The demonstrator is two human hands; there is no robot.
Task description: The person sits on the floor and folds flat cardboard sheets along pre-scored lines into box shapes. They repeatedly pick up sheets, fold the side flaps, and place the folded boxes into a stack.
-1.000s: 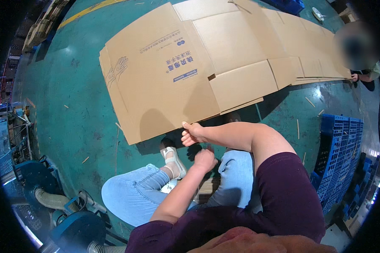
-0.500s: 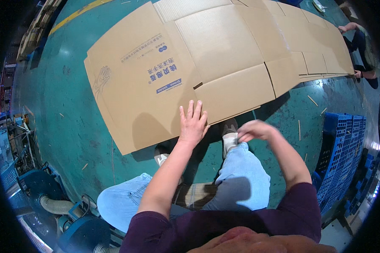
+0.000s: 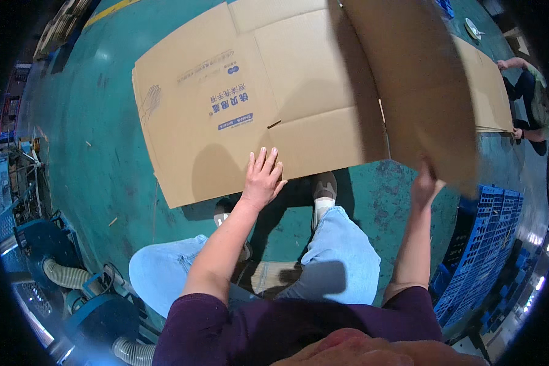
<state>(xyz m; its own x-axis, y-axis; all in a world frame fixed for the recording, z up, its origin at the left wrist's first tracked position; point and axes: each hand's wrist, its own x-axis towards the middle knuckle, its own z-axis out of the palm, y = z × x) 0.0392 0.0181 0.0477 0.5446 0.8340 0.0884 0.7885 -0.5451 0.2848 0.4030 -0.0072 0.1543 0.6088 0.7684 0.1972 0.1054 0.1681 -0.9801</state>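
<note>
Head view: the carton point(image 3: 311, 79) lies flattened on the floor point(image 3: 85, 201), its long axis running left to right and angling away at the right end. The left hand point(image 3: 264, 181) rests palm down near its close edge; that grip is open, fingers extended. The right panel point(image 3: 421, 79) stands tilted up from a crease. The right hand point(image 3: 427, 183), the nearer of the 2, is directly at its lower edge; that grip appears closed on the edge, though blur obscures the fingers. A co-worker's hand point(image 3: 518, 133) touches cardboard point(image 3: 485, 91) at far right.
</note>
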